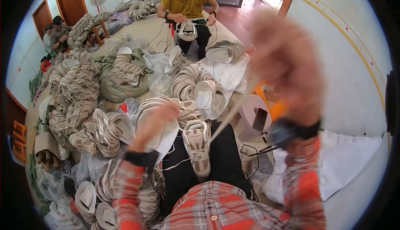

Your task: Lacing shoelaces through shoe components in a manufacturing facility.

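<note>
My view is centred on the beige shoe upper (197, 148), which sits toe toward the wearer on the lap, between the dark-trousered thighs (227, 150). I judge lacing to be the step in hand: a pale lace (228, 116) runs straight and taut from the upper to the right hand (287, 63), raised high to its right. That hand is badly blurred; its fingers look curled in and, I judge, closed around the lace. The left hand (160, 119), just left of the upper, is blurred too: the fingers seem bent, but I cannot tell how far apart they are or whether they hold anything. To my mind the next move calls for even tension without dragging the upper askew, and a check on the loose lace end (180, 162) trailing to its left

The upper is soft and rounded, with smooth whitish overlays across duller beige panels. Left of it, matching uppers (106, 132) nest in ribbed, curving stacks among crinkled clear plastic. Right of it stand a smooth, pale pink plastic stool (248, 112) bearing a flat dark phone (260, 119), and beyond that a creased white sheet (346, 159)
</note>
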Demonstrator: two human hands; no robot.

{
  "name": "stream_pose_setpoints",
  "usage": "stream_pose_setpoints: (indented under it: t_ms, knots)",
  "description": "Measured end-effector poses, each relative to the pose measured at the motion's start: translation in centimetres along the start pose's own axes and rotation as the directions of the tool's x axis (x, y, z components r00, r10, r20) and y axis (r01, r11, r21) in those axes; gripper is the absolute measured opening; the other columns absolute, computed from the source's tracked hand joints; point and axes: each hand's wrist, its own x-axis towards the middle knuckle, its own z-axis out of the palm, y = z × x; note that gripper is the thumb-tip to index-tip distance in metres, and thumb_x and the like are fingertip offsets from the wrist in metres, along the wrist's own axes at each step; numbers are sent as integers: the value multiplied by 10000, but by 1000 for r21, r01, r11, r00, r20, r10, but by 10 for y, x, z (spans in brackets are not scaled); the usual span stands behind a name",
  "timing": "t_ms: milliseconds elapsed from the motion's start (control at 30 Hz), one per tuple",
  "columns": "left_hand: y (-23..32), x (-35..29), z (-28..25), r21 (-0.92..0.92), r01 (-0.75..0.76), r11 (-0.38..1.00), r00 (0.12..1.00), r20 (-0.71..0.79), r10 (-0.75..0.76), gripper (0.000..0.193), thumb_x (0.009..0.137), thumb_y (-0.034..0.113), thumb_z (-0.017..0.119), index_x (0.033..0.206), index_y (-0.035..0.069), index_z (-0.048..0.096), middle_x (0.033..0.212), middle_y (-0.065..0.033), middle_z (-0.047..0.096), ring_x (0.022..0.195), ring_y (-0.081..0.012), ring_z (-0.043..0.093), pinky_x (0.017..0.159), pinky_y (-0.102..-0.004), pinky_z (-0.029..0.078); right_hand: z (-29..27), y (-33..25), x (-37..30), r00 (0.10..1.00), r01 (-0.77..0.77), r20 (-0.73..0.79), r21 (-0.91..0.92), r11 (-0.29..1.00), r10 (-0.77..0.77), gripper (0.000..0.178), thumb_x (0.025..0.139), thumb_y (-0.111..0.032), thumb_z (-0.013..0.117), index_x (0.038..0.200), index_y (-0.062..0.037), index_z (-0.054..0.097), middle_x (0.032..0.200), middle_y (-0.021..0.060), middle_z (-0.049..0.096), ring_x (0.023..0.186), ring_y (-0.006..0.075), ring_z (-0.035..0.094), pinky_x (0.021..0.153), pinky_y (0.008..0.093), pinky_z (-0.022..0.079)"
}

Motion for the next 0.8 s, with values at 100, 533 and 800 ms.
stream_pose_setpoints:
  t_ms: [100,533,800]
  knots:
    - [-95,-10,85,720,72,690,996,-10,-93,273,785,174,582,1046,94,582,961,-160,561,871,-329,548,773,-420,433,-89,-32,-2,872,259,-455,124,958,-177,342,891,-56,491,1217,42,456,687,-57,372,527,-8,305,441,125,253]
    - [-122,-10,101,-46,237,970,971,20,-237,342,856,117,518,1193,65,544,1075,-89,575,994,-187,523,863,-289,399,-63,266,-181,829,-541,-212,-68,839,517,247,799,-43,513,1033,-17,586,978,109,600,902,224,564,785,321,460]
    - [-100,-13,85,-342,375,861,927,147,-345,375,865,64,492,1239,42,509,1194,-31,537,1069,-128,470,929,-263,361,82,312,-162,939,-175,57,-768,615,338,115,735,-21,487,849,-14,498,822,188,545,789,371,558,678,448,460]
